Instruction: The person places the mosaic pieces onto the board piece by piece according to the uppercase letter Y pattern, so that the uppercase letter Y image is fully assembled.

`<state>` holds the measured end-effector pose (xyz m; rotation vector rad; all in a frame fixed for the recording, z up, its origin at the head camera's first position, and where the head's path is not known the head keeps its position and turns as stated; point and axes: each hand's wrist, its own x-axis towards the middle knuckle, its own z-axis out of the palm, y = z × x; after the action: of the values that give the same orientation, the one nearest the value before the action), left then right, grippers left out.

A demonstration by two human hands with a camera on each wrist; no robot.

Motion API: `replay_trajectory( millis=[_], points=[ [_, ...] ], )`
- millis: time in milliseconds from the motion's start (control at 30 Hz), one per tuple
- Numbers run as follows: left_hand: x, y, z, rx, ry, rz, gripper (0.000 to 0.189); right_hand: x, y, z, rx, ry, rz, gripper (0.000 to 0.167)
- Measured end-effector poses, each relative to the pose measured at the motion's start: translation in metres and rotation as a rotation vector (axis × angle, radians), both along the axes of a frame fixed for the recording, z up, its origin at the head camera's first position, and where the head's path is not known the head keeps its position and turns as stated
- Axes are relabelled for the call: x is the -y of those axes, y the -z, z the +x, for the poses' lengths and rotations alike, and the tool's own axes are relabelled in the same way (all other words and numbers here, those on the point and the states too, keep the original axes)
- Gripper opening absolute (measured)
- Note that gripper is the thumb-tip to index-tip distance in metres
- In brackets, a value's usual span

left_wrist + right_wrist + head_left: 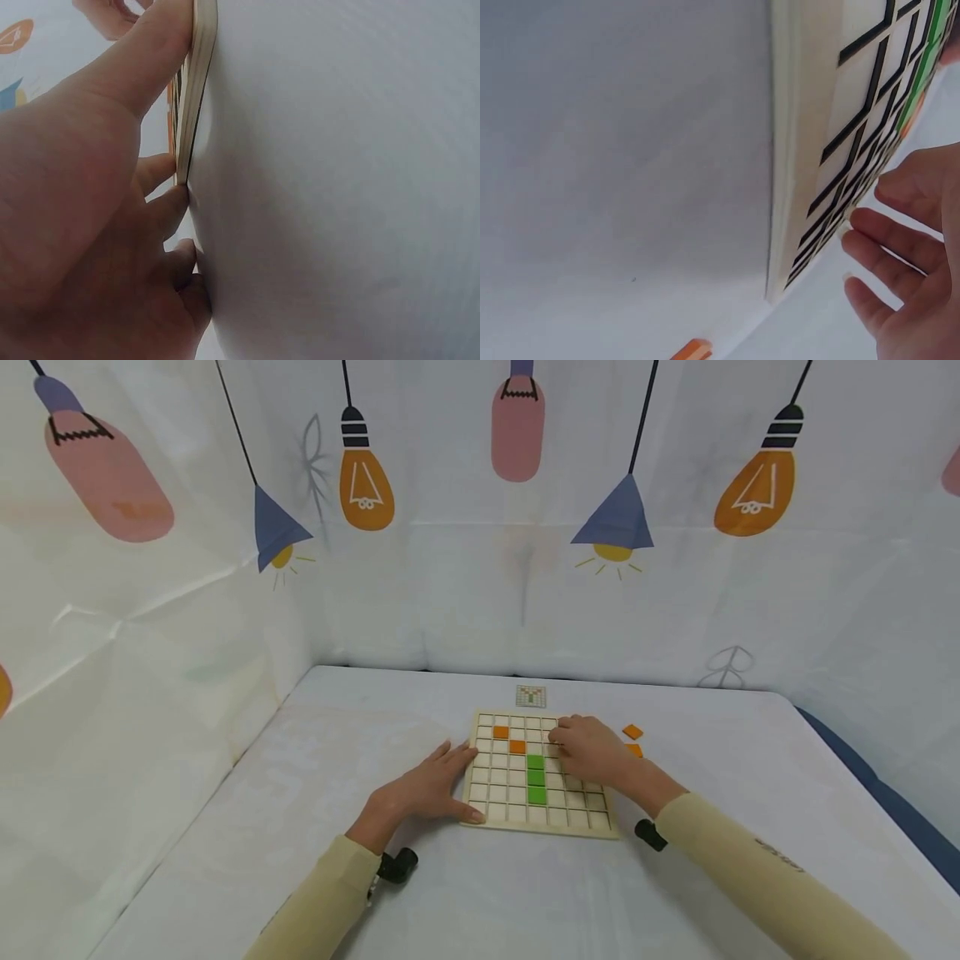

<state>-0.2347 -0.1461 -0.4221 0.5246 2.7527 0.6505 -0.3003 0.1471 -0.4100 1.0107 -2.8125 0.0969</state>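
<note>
A square wooden grid board (pixel 498 810) lies on the white table. On it, two orange tiles (pixel 501 732) form a diagonal at upper left, and a column of green tiles (pixel 536 795) fills the middle. My left hand (pixel 423 789) steadies the board's left side, its thumb on the near-left corner and its fingers along the edge. Over the upper right cells is my right hand (pixel 592 750), its fingertips at the board's surface. Seen from the right wrist, the thumb and fingers (pixel 892 244) are apart, with no tile visible between them; the cells beneath are partly hidden.
Loose orange tiles (pixel 633 732) lie right of the board, one partly behind my right hand. A small pattern card (pixel 531 696) sits beyond the board's far edge. White sheeting (pixel 465 593) printed with lamps hangs behind and left of the table.
</note>
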Motion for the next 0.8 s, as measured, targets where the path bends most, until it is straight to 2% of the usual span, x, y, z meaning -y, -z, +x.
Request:
replay_trajectory(
  millis=[333, 567, 800],
  points=[
    [0.000, 0.000, 0.001, -0.003, 0.001, 0.000, 0.106, -0.018, -0.002, 0.001, 0.008, -0.003, -0.022, 0.021],
    [0.000, -0.001, 0.001, -0.009, -0.003, 0.002, 0.107, -0.030, -0.004, 0.003, -0.024, -0.018, -0.042, 0.022],
    [0.000, -0.001, 0.001, -0.007, 0.000, -0.002, 0.106, -0.043, -0.002, 0.004, -0.035, 0.016, -0.054, 0.022]
  ],
)
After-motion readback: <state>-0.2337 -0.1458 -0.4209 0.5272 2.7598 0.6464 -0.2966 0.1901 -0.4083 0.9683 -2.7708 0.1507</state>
